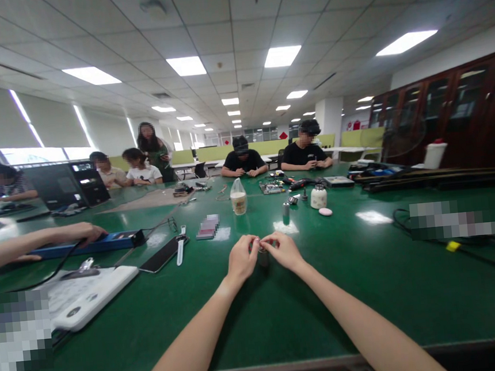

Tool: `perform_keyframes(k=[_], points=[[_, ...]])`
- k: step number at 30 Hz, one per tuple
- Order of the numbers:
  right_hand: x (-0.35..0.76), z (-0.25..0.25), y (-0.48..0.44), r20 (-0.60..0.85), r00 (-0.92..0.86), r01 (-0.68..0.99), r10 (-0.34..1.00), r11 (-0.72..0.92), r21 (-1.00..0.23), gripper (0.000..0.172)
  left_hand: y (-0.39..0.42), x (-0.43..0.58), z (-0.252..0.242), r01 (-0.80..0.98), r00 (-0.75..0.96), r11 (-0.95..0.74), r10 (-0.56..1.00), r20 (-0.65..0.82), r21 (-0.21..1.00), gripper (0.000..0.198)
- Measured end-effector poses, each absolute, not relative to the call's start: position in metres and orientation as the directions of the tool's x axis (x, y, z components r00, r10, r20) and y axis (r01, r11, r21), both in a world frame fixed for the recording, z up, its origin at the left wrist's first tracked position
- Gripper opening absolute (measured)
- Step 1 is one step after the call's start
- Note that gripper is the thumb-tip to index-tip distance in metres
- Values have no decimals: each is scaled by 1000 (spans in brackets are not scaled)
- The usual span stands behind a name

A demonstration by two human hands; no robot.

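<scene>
Near the middle of the green table, my left hand (244, 259) and my right hand (285, 251) meet with their fingertips pinched together. Right below the fingertips is a small dark cylinder (263, 258), upright between the hands. The fingers touch around its top end. Whatever tiny part the pinched fingers may hold is too small to make out. A short metallic grey cylinder (285, 212) stands a little further out, beyond my right hand.
A bagged cup (239, 203) stands ahead; a white jar (318, 197) and pink lid (325, 212) are right of it. A black tablet (164, 255), a watch (181, 249) and a clipboard (86, 292) lie left. Another person's hand (80, 232) touches a blue bar (116, 241).
</scene>
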State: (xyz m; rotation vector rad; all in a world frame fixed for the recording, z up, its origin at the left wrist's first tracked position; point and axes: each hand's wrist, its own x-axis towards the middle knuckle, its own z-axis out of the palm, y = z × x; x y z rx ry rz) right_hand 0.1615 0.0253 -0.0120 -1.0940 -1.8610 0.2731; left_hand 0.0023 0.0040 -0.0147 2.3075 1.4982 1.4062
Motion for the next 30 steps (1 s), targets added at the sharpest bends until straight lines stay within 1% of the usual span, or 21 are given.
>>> perform_keyframes(k=[3, 5, 8, 11, 13, 15, 18, 19, 21, 24, 27, 30], points=[[169, -13, 35, 647, -83, 543, 758, 579, -608, 25, 4, 2, -14, 704, 115, -524, 750, 651, 479, 28], [178, -16, 42, 630, -37, 586, 776, 527, -615, 27, 4, 2, -14, 706, 109, -517, 754, 647, 484, 27], [196, -26, 49, 522, -41, 724, 852, 385, -573, 24, 3, 3, -14, 706, 102, -509, 761, 641, 492, 26], [207, -34, 51, 382, -89, 793, 920, 298, -532, 17, 3, 3, -14, 707, 110, -509, 765, 634, 491, 26], [209, -37, 51, 340, -110, 795, 934, 288, -534, 16, 2, 4, -14, 708, 117, -510, 767, 631, 489, 26], [208, -37, 51, 345, -102, 797, 933, 284, -533, 18, 2, 4, -14, 711, 121, -511, 766, 632, 484, 26], [207, -36, 51, 348, -72, 807, 935, 260, -530, 29, 2, 4, -14, 716, 119, -510, 762, 637, 477, 26], [207, -36, 50, 343, -69, 807, 937, 254, -533, 30, 2, 4, -14, 717, 120, -511, 761, 637, 475, 26], [208, -36, 50, 330, -80, 800, 941, 258, -542, 24, 2, 3, -14, 715, 123, -513, 760, 638, 474, 26], [207, -36, 50, 379, -81, 779, 922, 296, -552, 18, 3, 3, -14, 715, 128, -518, 757, 640, 470, 24], [202, -32, 49, 464, -47, 754, 885, 336, -565, 20, 3, 3, -14, 714, 129, -522, 753, 646, 466, 24], [190, -26, 45, 578, -85, 657, 811, 482, -580, 24, 2, 3, -14, 715, 130, -524, 750, 649, 463, 25]])
